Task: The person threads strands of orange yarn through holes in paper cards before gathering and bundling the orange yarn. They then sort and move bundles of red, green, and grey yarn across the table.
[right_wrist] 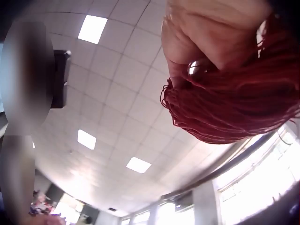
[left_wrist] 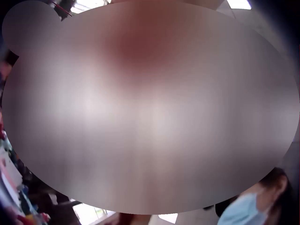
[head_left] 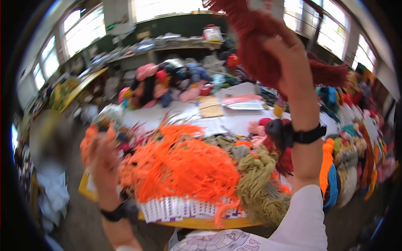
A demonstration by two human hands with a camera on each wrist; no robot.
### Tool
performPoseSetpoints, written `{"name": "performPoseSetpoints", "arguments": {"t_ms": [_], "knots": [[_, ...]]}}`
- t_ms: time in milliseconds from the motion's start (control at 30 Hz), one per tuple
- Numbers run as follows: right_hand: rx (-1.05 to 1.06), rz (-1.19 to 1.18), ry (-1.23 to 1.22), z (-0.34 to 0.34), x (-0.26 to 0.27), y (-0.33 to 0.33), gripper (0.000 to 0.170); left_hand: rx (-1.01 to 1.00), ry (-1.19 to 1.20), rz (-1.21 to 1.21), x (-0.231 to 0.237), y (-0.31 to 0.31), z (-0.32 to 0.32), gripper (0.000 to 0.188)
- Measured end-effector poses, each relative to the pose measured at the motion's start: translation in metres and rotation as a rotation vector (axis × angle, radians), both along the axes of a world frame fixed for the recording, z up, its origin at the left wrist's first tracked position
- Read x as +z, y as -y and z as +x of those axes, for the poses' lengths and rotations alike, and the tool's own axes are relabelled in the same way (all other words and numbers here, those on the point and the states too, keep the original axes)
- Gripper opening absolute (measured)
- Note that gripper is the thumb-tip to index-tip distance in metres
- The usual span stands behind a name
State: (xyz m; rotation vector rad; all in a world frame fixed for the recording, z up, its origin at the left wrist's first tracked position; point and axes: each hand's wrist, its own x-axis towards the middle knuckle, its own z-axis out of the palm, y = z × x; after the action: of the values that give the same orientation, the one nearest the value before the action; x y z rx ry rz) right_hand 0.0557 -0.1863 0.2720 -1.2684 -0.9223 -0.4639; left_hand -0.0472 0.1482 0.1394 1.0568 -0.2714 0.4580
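Note:
My right hand [head_left: 291, 62] is raised high at the upper right of the head view and grips a hank of dark red yarn [head_left: 251, 50]. In the right wrist view the fingers curl round the yarn [right_wrist: 220, 110], whose strands loop beneath the hand [right_wrist: 211, 35]. My left hand [head_left: 104, 169] is lifted at the left, blurred, with its fingers pointing up and nothing in them. Beside it, a loose heap of bright orange yarn [head_left: 188, 167] covers the table front. Olive-green yarn [head_left: 259, 184] lies right of that heap. A large blur hides most of the left wrist view.
Printed white sheets [head_left: 167, 209] lie under the orange heap at the table's front edge. Brown paper [head_left: 210, 106] and more sheets lie farther back. Coloured yarn hanks [head_left: 328, 163] hang at the right, and bundles [head_left: 167, 79] pile up behind. A masked person [left_wrist: 248, 208] is close by.

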Motion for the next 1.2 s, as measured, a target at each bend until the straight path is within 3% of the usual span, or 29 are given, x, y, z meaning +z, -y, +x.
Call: {"name": "performPoseSetpoints", "arguments": {"t_ms": [67,100,133,200,233,333,400,467,500,533,600,700,800,900,1000,1133,1200], "knots": [[-0.197,-0.247,0.215,-0.02,-0.033,-0.069,0.032,0.314,0.123,0.278,0.015,0.036,-0.013,0.015],[-0.104,-0.265,0.194,-0.031,-0.05,-0.097,0.032,0.408,0.239,0.367,0.024,0.048,-0.021,0.024],[-0.016,-0.283,0.173,-0.041,-0.067,-0.12,0.032,0.533,0.223,0.54,0.024,0.048,-0.025,0.029],[0.253,-0.23,-0.148,-0.056,-0.097,-0.153,0.03,0.71,0.166,0.824,0.02,0.038,-0.032,0.033],[0.245,-0.231,-0.179,-0.062,-0.108,-0.163,0.03,0.755,0.13,0.942,0.016,0.028,-0.034,0.034],[0.313,-0.224,-0.254,-0.073,-0.141,-0.183,0.031,0.433,-0.072,0.779,-0.006,-0.003,-0.035,0.031],[0.421,-0.219,-0.33,-0.074,-0.156,-0.192,0.032,0.13,-0.143,0.476,-0.017,-0.017,-0.037,0.027],[0.56,-0.213,-0.444,-0.071,-0.166,-0.193,0.033,0.169,-0.199,0.494,-0.026,-0.029,-0.039,0.023],[0.619,-0.1,-0.589,-0.055,-0.176,-0.184,0.036,0.224,-0.205,0.517,-0.029,-0.035,-0.038,0.022],[0.669,0.028,-0.729,-0.039,-0.187,-0.175,0.038,0.279,-0.206,0.545,-0.03,-0.043,-0.038,0.022],[0.652,0.512,-1.005,-0.018,-0.2,-0.166,0.04,0.297,-0.226,0.546,-0.031,-0.054,-0.041,0.022],[0.336,0.239,-0.833,-0.04,-0.19,-0.163,0.041,0.27,-0.245,0.64,-0.033,-0.054,-0.041,0.02],[0.168,-0.404,-0.125,-0.087,-0.154,-0.189,0.038,0.187,-0.291,0.803,-0.033,-0.039,-0.042,0.022],[0.089,-0.702,0.376,-0.079,-0.15,-0.198,0.035,0.126,-0.298,0.808,-0.034,-0.033,-0.045,0.022],[0.09,-0.824,0.421,-0.078,-0.148,-0.192,0.031,0.073,-0.348,0.841,-0.035,-0.036,-0.048,0.024],[0.005,-0.743,0.528,-0.071,-0.161,-0.186,0.029,-0.007,-0.317,0.773,-0.034,-0.033,-0.049,0.025],[0.017,-0.684,0.532,-0.071,-0.164,-0.187,0.027,0.078,-0.206,0.941,-0.051,-0.029,-0.038,0.027]]}}
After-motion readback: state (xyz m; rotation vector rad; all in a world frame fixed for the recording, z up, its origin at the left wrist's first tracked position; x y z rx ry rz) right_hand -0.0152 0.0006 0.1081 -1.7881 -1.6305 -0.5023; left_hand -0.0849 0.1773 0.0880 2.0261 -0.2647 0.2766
